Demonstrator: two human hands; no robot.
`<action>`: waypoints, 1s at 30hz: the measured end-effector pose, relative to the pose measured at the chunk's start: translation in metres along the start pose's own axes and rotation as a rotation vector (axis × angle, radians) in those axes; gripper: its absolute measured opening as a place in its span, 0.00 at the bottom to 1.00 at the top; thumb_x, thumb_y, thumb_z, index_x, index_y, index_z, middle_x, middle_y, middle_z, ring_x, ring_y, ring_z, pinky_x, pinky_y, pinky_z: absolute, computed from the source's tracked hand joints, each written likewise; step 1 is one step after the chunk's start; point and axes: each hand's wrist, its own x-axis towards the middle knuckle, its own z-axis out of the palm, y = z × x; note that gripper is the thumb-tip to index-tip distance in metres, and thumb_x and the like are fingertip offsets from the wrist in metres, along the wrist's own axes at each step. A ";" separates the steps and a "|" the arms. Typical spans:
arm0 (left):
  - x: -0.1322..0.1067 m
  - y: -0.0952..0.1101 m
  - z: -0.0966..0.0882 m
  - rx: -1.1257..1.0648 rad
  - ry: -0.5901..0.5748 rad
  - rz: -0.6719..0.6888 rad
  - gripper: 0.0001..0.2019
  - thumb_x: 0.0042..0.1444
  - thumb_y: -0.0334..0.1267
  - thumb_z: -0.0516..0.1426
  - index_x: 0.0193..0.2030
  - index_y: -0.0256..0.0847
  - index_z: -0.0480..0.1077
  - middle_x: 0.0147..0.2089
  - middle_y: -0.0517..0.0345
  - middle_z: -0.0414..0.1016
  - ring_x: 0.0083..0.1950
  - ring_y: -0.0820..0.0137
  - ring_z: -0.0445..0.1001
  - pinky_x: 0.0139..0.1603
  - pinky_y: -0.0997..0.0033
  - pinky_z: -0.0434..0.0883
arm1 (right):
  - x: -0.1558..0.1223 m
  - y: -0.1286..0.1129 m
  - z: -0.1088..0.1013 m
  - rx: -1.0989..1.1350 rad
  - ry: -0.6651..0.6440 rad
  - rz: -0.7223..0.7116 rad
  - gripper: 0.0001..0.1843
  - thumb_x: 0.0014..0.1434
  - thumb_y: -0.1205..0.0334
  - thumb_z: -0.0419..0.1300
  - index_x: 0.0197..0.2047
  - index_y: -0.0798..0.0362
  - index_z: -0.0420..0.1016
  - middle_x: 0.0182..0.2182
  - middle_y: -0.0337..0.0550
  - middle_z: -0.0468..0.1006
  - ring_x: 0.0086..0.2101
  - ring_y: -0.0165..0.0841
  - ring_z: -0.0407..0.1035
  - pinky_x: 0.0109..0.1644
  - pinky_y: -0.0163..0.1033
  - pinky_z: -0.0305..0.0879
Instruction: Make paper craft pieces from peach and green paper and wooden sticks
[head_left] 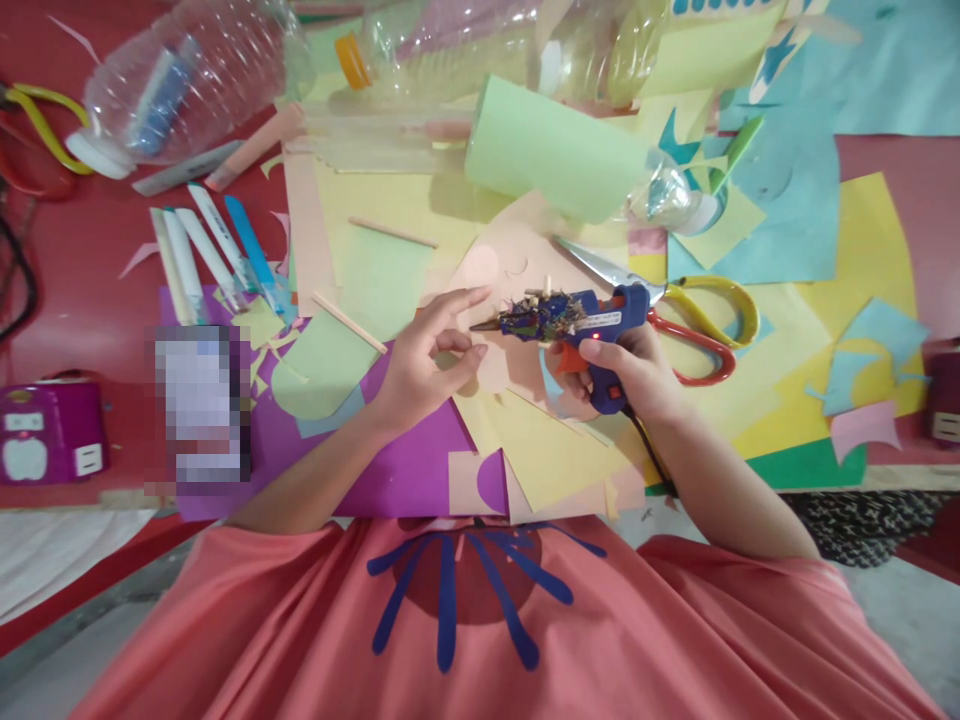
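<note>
My right hand (634, 375) clamps the blue plastic hot-glue gun (607, 318); my left hand (420, 368) holds its fingers apart around the metal nozzle (487, 324), so a nudge could burn them.

Glue gun (619, 312): blue body, orange trigger, barrel crusted with paper scraps; gripped level in right hand (641, 378), nozzle pointing left.

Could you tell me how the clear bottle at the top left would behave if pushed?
The bottle lies on its side and is round, so it would probably roll. It seems to hold no liquid, so it is likely light. Its thin ribbed wall may dent under a squeeze.
</note>
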 end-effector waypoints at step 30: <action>0.002 -0.005 -0.005 0.026 0.072 0.033 0.24 0.60 0.51 0.58 0.61 0.49 0.65 0.63 0.49 0.68 0.28 0.83 0.71 0.32 0.80 0.74 | -0.007 -0.012 -0.007 0.178 0.098 -0.083 0.18 0.44 0.50 0.71 0.19 0.54 0.72 0.12 0.35 0.66 0.13 0.27 0.63 0.16 0.34 0.56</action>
